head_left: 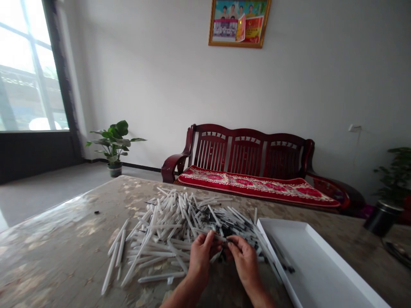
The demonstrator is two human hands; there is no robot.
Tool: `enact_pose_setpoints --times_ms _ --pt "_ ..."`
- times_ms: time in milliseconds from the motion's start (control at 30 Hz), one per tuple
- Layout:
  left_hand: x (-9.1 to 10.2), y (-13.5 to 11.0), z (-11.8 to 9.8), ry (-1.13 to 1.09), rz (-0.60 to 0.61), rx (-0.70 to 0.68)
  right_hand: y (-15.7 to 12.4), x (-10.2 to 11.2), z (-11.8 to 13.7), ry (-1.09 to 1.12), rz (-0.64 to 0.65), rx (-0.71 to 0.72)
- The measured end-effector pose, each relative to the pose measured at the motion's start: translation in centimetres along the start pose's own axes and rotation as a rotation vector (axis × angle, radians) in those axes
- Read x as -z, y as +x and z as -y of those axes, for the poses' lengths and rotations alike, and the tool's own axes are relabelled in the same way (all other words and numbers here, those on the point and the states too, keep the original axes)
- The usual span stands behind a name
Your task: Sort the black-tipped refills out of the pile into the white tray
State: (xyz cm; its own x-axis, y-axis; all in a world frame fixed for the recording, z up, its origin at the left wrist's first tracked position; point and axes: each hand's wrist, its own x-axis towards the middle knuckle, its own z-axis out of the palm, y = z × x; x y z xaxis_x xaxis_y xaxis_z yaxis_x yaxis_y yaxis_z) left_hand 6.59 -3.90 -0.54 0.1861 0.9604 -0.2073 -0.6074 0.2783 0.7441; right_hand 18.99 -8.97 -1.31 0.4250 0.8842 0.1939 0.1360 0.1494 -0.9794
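Note:
In the head view, my left hand (201, 253) is closed, pinching a slim translucent tube like a pen barrel (221, 238) between thumb and fingers. My right hand (245, 259) is closed at the other end of that tube, its fingertips on a small dark piece (229, 241). The fingers partly hide where the two meet. Around and behind both hands spreads a heap of whitish plastic tubes (170, 229). Thin black pieces (233, 221) lie mixed into its right side. To my right, a white shallow tray (324, 256) holds several slim, dark-tipped pens (282, 256) along its left wall.
A patterned tabletop (70, 252) carries everything. One small black bit (96, 212) lies on its left. Beyond the table stands a dark red wooden bench (247, 154). Potted plants are on the left (114, 141) and at the right (393, 179).

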Motion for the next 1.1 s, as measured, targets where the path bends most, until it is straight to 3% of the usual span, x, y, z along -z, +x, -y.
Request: enact_pose_setpoints --times_ms 200,400,633,800,933,1100 --pt "0.0 0.1 -0.2 0.023 0.013 -0.008 -0.3 -0.5 0.2 0.079 -0.073 0.008" --pt "-0.1 -0.2 0.0 0.035 0.036 -0.031 0.1 -0.4 -0.5 -0.104 -0.061 0.030" --pt "0.7 0.8 -2.3 -0.001 -0.191 -0.229 2.0 3.1 -1.4 -0.346 -0.204 0.201" --pt "1.2 1.3 -3.5 0.062 -0.299 -0.398 2.0 3.5 -2.0 -0.422 -0.256 0.202" --pt "0.9 0.7 -3.1 0.130 -0.231 -0.352 1.4 3.0 -1.8 -0.440 -0.290 0.241" --pt "0.6 0.1 -1.7 0.191 -0.114 -0.258 1.2 3.0 -1.7 -0.592 -0.239 0.312"
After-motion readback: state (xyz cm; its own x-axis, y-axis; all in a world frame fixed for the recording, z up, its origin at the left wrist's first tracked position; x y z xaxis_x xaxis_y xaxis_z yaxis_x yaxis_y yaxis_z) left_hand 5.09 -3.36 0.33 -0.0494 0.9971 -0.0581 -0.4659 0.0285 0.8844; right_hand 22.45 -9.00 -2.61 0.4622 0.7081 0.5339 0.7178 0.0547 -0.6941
